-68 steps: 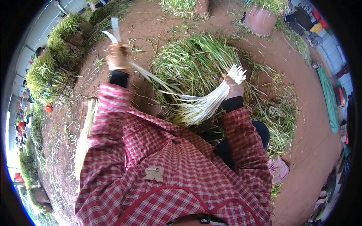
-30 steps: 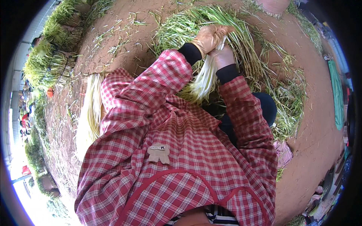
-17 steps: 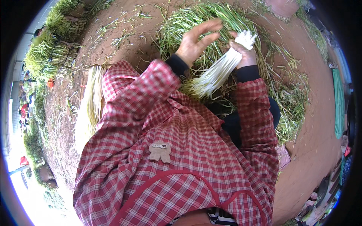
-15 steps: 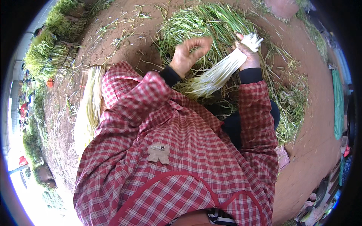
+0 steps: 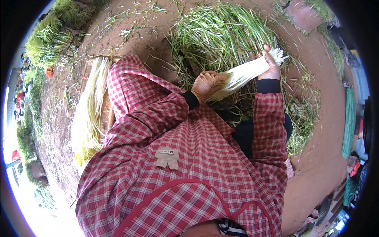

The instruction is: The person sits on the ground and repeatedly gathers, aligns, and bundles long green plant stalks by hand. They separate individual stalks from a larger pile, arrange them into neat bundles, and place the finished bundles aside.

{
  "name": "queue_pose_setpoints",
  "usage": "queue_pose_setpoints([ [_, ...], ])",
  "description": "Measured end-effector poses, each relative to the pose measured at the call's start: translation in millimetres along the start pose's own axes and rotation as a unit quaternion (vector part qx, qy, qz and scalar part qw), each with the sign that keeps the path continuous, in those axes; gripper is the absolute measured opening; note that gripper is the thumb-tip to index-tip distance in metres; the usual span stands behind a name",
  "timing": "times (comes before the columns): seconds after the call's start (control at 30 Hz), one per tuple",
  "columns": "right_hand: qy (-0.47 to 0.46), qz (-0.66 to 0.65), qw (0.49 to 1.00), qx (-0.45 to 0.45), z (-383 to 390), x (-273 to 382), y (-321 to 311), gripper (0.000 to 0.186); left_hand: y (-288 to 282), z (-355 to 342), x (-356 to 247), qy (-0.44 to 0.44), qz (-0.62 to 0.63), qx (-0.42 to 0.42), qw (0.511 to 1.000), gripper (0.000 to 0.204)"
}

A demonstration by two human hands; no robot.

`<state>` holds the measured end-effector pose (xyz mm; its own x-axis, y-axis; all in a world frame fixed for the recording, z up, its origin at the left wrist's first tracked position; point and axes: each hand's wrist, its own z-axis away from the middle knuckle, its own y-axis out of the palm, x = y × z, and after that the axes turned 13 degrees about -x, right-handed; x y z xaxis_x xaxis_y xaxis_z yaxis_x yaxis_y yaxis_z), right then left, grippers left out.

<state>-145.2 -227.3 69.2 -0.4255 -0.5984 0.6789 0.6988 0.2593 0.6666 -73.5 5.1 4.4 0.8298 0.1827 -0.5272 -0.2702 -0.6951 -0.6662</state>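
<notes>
Stretched between my hands is a bunch of pale blanched chives [image 5: 246,75], white at the cut ends and yellowish toward the leaf tips. My right hand [image 5: 271,68] is closed around it near the white ends, which stick out past the fingers. My left hand [image 5: 207,85] wraps around the leafy end, hiding part of it. Behind both hands lies a heap of green, grass-like stalks [image 5: 221,33]. To my left, a long pile of pale chives [image 5: 92,106] rests beside my checked garment, partly on a brown board [image 5: 106,114].
Brown earth floor [image 5: 319,146] with scattered green scraps surrounds me. Stacked green bundles [image 5: 53,43] stand at the far left. Loose stalks [image 5: 302,118] lie to the right of my right arm. A green rolled cloth [image 5: 348,122] sits along the right side.
My left hand has come down from above the bunch and closed on its leafy end. My right hand has shifted right with the bunch, which now lies flatter.
</notes>
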Motion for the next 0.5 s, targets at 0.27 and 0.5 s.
queue_pose_setpoints([
  [0.27, -0.012, -0.002, 1.000, 0.000, -6, 7, -18, 0.029, -22, -10, 2, -0.101, 0.148, -0.026, 0.984, 0.026],
  [0.5, -0.010, -0.041, 0.999, -0.019, -16, 15, -40, 0.027, -66, -30, 38, -0.169, 0.253, -0.134, 0.943, 0.029],
])
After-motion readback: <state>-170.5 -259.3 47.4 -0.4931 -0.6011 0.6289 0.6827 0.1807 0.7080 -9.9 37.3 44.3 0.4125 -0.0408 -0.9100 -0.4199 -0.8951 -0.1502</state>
